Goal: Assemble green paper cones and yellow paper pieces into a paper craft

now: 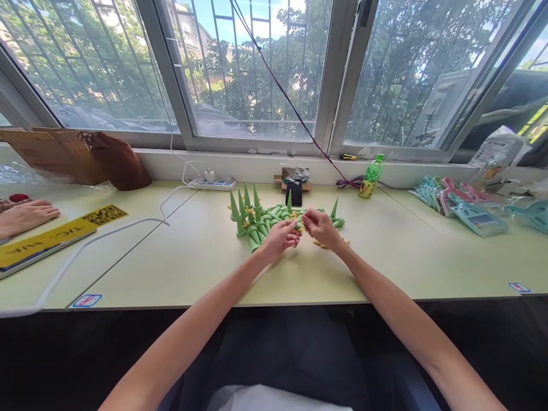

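Note:
My left hand (280, 238) and my right hand (320, 227) meet over the pale green table (205, 257), fingers curled together around a small green cone piece (299, 224) with a yellow part. Just behind them lies a pile of green cone-shaped plastic pieces (257, 220), several standing upright with their points up. One more upright cone (334, 210) stands to the right of my right hand. Small yellow parts (322, 244) lie scattered under my right wrist.
A black phone (293, 192) and a power strip (213, 183) lie by the window sill, and a green bottle (370, 177) stands to the right. Pastel plastic clips (462, 205) are heaped far right. Another person's hand (23, 216) rests far left beside a yellow sign (47, 237) and a brown bag (115, 161).

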Demonstrator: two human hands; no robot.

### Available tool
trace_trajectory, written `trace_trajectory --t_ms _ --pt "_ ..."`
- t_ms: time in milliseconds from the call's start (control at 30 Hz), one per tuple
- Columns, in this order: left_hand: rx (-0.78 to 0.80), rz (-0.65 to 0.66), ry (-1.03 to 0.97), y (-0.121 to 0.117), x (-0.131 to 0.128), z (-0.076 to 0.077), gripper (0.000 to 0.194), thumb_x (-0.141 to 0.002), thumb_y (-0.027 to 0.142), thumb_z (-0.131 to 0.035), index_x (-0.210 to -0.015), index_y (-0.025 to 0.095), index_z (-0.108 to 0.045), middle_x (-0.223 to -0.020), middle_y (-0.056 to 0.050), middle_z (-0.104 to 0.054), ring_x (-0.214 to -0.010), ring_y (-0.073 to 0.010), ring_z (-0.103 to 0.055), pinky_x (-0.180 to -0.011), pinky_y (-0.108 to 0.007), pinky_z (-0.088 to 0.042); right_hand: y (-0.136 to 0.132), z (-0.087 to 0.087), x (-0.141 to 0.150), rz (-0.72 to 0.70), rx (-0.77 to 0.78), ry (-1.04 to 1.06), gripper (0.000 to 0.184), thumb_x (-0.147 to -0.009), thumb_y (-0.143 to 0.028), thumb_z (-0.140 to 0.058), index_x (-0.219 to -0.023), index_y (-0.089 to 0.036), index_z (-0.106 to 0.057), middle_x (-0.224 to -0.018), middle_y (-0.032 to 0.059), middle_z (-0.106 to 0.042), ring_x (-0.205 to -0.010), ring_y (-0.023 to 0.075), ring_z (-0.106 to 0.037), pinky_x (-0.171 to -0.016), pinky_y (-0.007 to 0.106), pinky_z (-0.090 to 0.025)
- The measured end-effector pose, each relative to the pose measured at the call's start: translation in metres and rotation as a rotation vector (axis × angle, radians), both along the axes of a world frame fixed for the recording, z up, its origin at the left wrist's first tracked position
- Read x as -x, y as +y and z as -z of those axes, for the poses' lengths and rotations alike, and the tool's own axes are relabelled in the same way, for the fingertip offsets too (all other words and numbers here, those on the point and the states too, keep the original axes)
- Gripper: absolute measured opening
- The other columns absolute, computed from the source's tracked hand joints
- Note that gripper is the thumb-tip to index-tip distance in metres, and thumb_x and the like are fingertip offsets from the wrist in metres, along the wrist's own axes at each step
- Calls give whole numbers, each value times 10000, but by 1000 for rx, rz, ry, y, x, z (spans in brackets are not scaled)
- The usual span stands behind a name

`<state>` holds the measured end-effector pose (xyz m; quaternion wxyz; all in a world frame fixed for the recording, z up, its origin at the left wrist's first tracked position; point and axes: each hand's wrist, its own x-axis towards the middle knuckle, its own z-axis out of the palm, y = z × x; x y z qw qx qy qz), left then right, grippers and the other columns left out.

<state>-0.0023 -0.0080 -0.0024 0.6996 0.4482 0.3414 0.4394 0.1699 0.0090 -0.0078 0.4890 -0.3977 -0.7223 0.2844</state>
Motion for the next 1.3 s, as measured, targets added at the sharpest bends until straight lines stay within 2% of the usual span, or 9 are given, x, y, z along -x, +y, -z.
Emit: trace_trajectory --t_ms 200,333,433,600,867,1167,1300 --pt "-94 -16 26 -2 0 3 407 -781 392 -817 -948 154 -533 -692 -24 -644 -511 -73 -566 -454 -185 -426 -1 -1 0 -5 -8 -15 337 -920 -480 -541 -711 -223 -479 -563 -26 -483 -496 121 -403 -478 255 -334" --pt "-253 -41 82 -2 0 7 519 -732 484 -828 -967 172 -486 -672 4 -636 -483 -87 -570 -436 -208 -440 -1 -2 0 -7 5 -18 342 -919 -479 -547 -704 -221 -483 -554 -29 -472 -494 119 -393 -473 254 -324" --pt "-402 -71 157 0 -1 11 539 -751 531 -791 -1000 188 -458 -655 42 -599 -450 -95 -565 -413 -222 -445 0 -1 0 -15 11 1 348 -923 -478 -541 -696 -222 -475 -551 -33 -459 -488 115 -389 -470 255 -324" --pt "-606 -119 302 -3 -1 13 415 -842 492 -699 -1017 197 -466 -644 60 -549 -465 -105 -577 -397 -212 -439 -1 -3 0 -42 51 40 366 -903 -512 -561 -699 -217 -493 -541 -39 -443 -466 107 -383 -449 251 -322" --pt "-906 -225 544 -6 1 15 127 -911 252 -587 -1005 199 -520 -682 39 -575 -530 -92 -555 -511 -210 -467 -4 -6 0 -111 166 103 358 -867 -504 -608 -697 -213 -488 -520 -56 -416 -416 80 -330 -391 235 -264" --pt "-1315 -344 668 3 5 24 83 -964 195 -546 -1045 194 -565 -925 -39 -646 -628 -97 -546 -612 -230 -466 -8 -13 -1 -246 319 234 378 -852 -502 -656 -700 -221 -454 -494 -88 -320 -406 60 -233 -371 220 -197" --pt "-1400 -322 738 2 8 21 87 -1007 227 -495 -1036 193 -570 -927 -50 -641 -647 -105 -557 -624 -227 -456 -8 -13 -2 -255 320 226 390 -853 -494 -662 -676 -220 -449 -484 -87 -308 -407 59 -231 -367 217 -205"
